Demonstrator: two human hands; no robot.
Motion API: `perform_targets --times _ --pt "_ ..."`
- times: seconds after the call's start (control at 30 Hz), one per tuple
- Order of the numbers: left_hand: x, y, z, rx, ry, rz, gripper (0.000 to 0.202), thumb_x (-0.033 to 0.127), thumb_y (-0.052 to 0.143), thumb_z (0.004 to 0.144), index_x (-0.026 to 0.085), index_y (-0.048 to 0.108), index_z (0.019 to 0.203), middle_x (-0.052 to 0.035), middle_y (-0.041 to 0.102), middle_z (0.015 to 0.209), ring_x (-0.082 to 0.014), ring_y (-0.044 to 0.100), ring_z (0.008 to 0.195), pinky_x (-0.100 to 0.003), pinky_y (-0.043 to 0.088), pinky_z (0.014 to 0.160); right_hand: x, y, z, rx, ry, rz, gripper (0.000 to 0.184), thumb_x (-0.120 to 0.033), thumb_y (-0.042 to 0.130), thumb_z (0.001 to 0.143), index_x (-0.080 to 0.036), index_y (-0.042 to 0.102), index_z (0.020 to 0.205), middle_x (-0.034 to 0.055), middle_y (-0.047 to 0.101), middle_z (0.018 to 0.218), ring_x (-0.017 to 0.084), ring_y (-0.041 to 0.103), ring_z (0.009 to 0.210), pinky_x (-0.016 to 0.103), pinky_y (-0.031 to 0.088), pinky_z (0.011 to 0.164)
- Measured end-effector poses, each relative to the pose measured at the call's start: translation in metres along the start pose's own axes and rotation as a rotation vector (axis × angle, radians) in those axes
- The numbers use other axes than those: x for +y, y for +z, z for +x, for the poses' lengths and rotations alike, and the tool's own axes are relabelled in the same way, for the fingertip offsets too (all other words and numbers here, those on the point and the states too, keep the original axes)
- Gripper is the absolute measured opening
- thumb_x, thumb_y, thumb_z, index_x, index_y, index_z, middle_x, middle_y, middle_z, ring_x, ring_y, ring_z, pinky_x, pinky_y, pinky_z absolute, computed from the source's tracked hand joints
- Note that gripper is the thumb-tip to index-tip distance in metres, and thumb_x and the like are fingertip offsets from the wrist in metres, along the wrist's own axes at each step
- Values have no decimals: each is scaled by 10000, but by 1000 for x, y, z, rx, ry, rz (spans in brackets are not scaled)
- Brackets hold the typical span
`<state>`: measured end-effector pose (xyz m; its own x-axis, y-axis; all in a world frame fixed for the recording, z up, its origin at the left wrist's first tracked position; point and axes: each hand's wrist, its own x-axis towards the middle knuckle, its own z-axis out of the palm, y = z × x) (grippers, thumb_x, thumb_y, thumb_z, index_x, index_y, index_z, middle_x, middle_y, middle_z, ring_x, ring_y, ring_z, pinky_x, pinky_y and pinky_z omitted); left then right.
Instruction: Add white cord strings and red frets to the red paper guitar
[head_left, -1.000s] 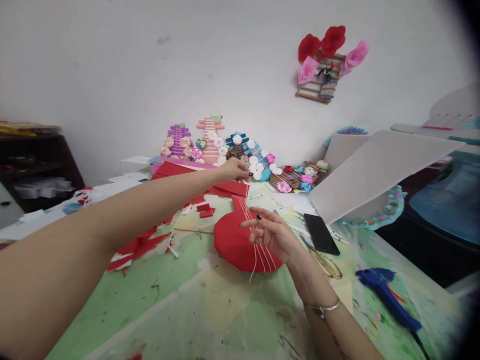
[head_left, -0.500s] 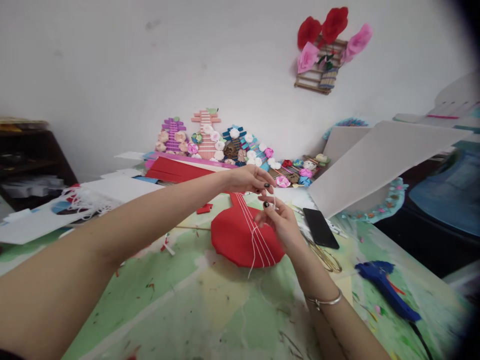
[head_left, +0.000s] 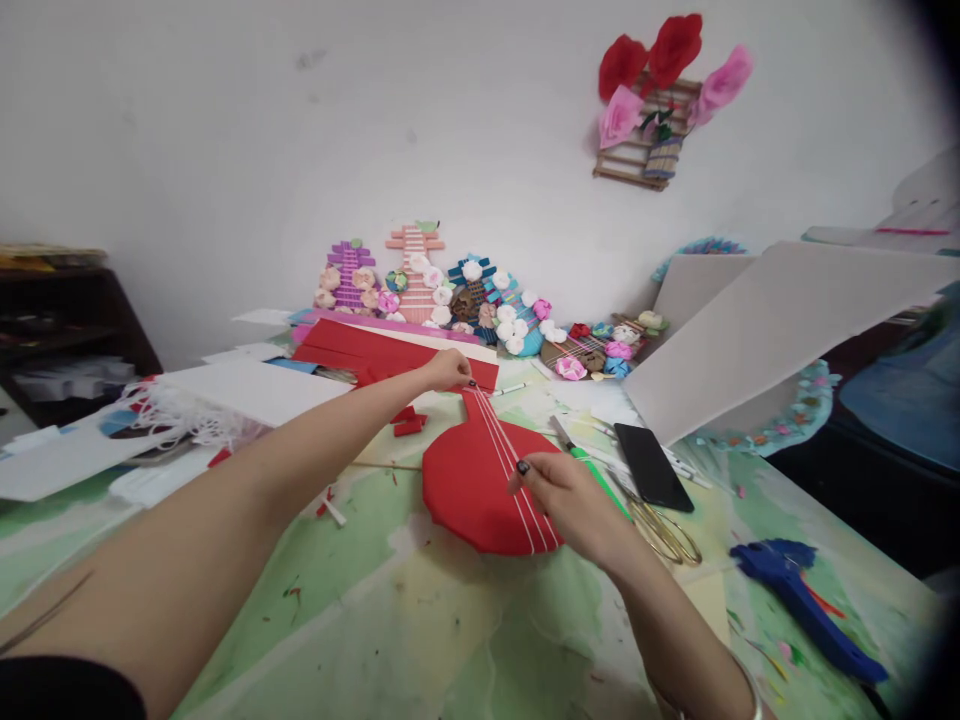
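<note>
A red pipa-shaped craft piece point(head_left: 472, 490), with a round body and narrow neck, lies on the table. Thin white strings point(head_left: 501, 445) run down it from the neck to the near edge of the body. My left hand point(head_left: 452, 370) pinches a white string at the far end of the neck, thumb and finger pressed together. Over the right side of the body, my right hand point(head_left: 566, 495) is closed in a pinch on the string, thumb against finger, and its wrist hides part of the table behind.
Right of the piece lie a green-handled knife point(head_left: 600, 475), a black phone point(head_left: 652, 465), gold-handled scissors point(head_left: 671, 535) and a blue glue gun point(head_left: 810, 605). Red sheets point(head_left: 360, 350) and finished flower-decorated crafts point(head_left: 420, 280) sit at the back. White cord point(head_left: 202, 415) is heaped on the left.
My hands have moved apart: the left to the neck's far end, the right lower over the body. The loose string end that hung over the near edge no longer shows there.
</note>
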<state>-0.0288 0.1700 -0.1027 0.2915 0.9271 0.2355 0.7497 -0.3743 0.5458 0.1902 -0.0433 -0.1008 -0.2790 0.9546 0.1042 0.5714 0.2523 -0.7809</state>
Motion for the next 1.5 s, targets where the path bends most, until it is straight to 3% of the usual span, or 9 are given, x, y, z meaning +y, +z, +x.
perform_targets --times 0.13,0.2,0.3,0.4,0.5,0.63,0.73,1.27,1.5 --pt "-16 12 14 -63 -82 80 185 289 610 860 110 644 891 -34 654 875 -157 620 786 -313 519 721 -1 12 -24 0 17 -313 259 -177 431 826 -199 498 577 8 493 548 133 403 520 275 201 504" --pt "-20 19 20 -94 -122 99 258 328 571 890 125 612 1044 -62 625 1057 -192 617 909 -366 533 778 4 17 -34 -6 28 -351 291 -235 412 860 -205 432 571 12 494 545 136 401 514 281 196 506" --pt "-24 28 28 -119 -181 95 303 324 579 884 136 589 1122 -78 597 1140 -220 603 979 -390 529 812 16 24 -42 -9 29 -300 313 -313 386 884 -209 427 591 19 514 553 140 428 513 274 218 506" --pt "-28 34 31 -142 -227 52 271 321 578 887 133 601 1081 -69 616 1082 -197 616 925 -361 536 777 27 29 -46 13 31 -219 327 -358 356 889 -205 471 624 28 535 561 145 467 519 265 241 505" --pt "-34 38 31 -160 -245 -31 184 288 612 861 111 634 907 -34 648 860 -138 619 729 -286 528 657 34 32 -49 36 46 -186 342 -358 341 883 -201 493 621 26 526 531 143 468 494 263 238 488" --pt "-43 40 32 -131 -238 -172 130 185 719 684 127 629 611 6 576 522 -106 540 500 -209 445 511 42 35 -54 1 67 -131 348 -345 353 894 -204 497 610 18 523 499 137 477 472 252 250 472" --pt "-49 41 34 -121 -230 -263 127 178 739 602 136 630 554 6 543 445 -104 502 440 -208 401 456 45 37 -57 -8 74 -96 341 -343 376 898 -203 502 613 24 551 513 135 490 477 243 270 471" --pt "-48 38 33 -104 -265 -536 212 161 799 566 112 593 551 6 537 446 -67 472 393 -184 364 408 45 41 -58 -90 164 -108 363 -300 391 867 -186 529 550 58 604 529 141 525 477 234 296 475" --pt "-19 22 20 -27 -231 -708 308 254 802 648 131 520 636 7 580 541 -115 616 543 -252 531 601 45 48 -62 -96 155 -226 369 -237 409 870 -178 561 539 63 609 507 153 550 487 245 298 513"
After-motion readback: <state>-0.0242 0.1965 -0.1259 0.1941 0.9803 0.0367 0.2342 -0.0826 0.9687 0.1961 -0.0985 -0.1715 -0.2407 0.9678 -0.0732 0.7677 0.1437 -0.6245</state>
